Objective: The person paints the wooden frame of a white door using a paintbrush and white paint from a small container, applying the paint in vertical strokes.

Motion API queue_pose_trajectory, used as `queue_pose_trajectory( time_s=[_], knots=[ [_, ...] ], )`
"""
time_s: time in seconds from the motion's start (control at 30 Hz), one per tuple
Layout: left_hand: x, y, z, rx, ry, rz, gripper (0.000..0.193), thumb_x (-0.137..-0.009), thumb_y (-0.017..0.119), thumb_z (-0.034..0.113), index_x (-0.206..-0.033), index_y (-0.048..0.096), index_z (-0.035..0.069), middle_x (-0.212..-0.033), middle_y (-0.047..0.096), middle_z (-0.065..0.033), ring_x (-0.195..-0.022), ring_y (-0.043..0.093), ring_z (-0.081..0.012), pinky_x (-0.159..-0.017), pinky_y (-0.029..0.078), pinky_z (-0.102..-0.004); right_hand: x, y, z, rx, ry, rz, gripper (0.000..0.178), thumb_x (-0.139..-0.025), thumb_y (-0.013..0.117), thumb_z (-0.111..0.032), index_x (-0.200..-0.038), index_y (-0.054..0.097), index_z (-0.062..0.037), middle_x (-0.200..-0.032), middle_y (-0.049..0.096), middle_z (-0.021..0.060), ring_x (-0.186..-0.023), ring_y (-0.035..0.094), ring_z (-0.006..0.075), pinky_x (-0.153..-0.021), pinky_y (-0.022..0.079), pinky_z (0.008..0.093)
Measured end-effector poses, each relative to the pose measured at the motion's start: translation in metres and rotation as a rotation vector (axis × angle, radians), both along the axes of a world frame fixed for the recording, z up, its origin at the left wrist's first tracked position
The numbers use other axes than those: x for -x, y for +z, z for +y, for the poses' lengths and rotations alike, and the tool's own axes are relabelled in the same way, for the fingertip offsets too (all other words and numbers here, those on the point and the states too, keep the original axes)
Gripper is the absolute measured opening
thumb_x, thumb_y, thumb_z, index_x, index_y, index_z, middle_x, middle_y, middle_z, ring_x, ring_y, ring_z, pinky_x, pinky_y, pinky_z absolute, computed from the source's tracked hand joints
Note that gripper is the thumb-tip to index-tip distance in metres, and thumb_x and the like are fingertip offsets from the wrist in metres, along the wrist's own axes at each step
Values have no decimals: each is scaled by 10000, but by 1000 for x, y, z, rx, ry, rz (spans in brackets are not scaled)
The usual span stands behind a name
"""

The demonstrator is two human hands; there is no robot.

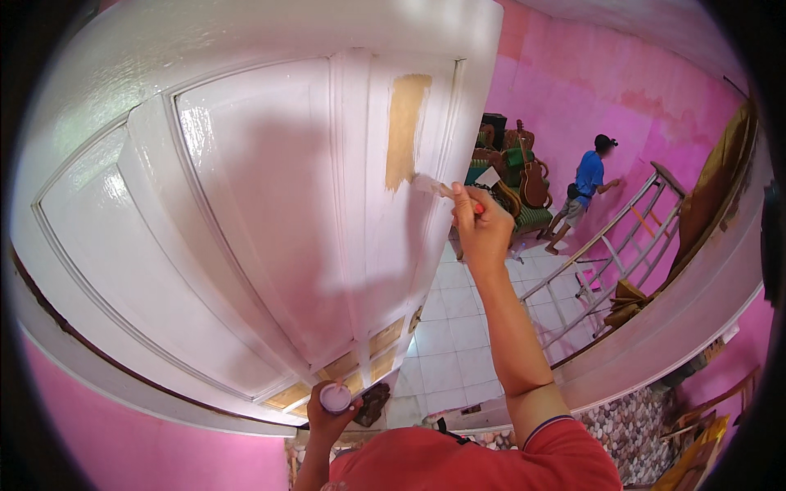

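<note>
My right hand [485,225] is closed round the handle of a paintbrush [432,186]. Its pale, paint-covered bristles touch a panelled door [360,188], just below a bare tan patch [406,123] in the upper right panel. White paint covers most of the door around that patch, while the small panels near its bottom show tan. Low in the view, my left hand [326,417] is wrapped round a small cup [335,398] of whitish paint. A thin stick-like thing rises from the cup, and something red shows by my fingers.
A person in a blue shirt [588,173] stands at the pink wall. Nearer stands a metal stepladder [610,254] on white floor tiles [446,327]. Green-striped carved chairs [532,219] and a guitar [534,184] are beyond the door's edge. A brown curtain [712,196] hangs right.
</note>
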State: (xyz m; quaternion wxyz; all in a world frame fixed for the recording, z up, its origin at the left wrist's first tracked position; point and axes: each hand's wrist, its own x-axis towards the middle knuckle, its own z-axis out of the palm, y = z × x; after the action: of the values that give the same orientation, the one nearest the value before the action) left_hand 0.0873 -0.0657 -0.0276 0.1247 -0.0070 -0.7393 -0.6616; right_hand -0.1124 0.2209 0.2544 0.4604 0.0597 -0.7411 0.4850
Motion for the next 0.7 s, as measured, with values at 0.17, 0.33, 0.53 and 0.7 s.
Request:
queue_pose_trajectory(
  time_s=[0.17,0.33,0.53,0.7],
  knots=[
    [-2,-5,-4,-23,-27,26,673,-661,948,136,-1204,564,39,-1012,676,-86,-932,664,-169,-838,552,-318,16,15,-13,-178,-82,68,259,-949,735,-248,-931,756,10,-637,596,130,-540,571,210,-550,470,329],
    [-1,-7,-9,-34,-52,16,687,-660,958,157,-1212,567,41,-1010,677,-83,-931,666,-171,-832,556,-327,-2,61,-24,-53,-36,242,266,-967,724,-234,-988,742,31,-675,659,97,-582,626,141,-567,511,283],
    [0,18,-26,131,-12,49,683,-654,967,222,-1186,575,52,-998,681,-97,-917,671,-187,-819,557,-342,-63,25,-48,360,179,-41,291,-997,692,-237,-996,704,54,-757,689,105,-610,630,121,-583,531,257],
    [18,36,-36,143,-149,30,725,-661,971,230,-1230,554,64,-1085,674,-95,-1016,658,-190,-888,533,-338,-130,-37,-74,356,403,-361,244,-987,701,-193,-992,689,51,-769,691,103,-629,634,122,-613,535,264]
  ],
)
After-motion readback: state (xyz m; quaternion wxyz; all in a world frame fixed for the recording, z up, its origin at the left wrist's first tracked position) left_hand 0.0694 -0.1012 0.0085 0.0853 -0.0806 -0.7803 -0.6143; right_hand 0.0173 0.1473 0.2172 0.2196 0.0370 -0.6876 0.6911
